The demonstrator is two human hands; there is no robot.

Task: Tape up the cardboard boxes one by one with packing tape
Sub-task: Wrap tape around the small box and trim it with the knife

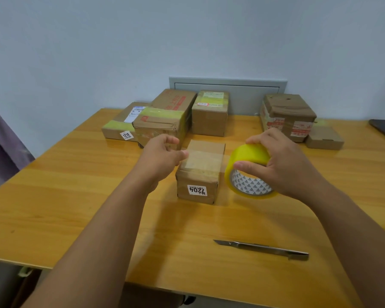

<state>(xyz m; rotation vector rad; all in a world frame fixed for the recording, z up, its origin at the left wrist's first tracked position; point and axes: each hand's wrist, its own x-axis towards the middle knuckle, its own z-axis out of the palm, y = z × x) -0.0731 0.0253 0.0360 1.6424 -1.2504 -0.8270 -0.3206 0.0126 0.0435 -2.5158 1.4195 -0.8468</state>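
**Boxes: six on the table, one under tape**

Head view: you have six cardboard boxes on the table [76, 196]: the small box [199, 172] marked 7204 at the centre, three in the left back group, two at right back. One tape roll [249, 172], one knife [262, 250] near you. Your left hand [162, 156] pinches the tape strip [200, 158] stretched across the box top; your right hand [282, 161] grips the roll just right of it.

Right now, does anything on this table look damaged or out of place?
Yes. The utility knife lies near the front edge with its blade extended. The brown-taped box at the back right has a small hole in its top. Its taped surface looks crumpled.
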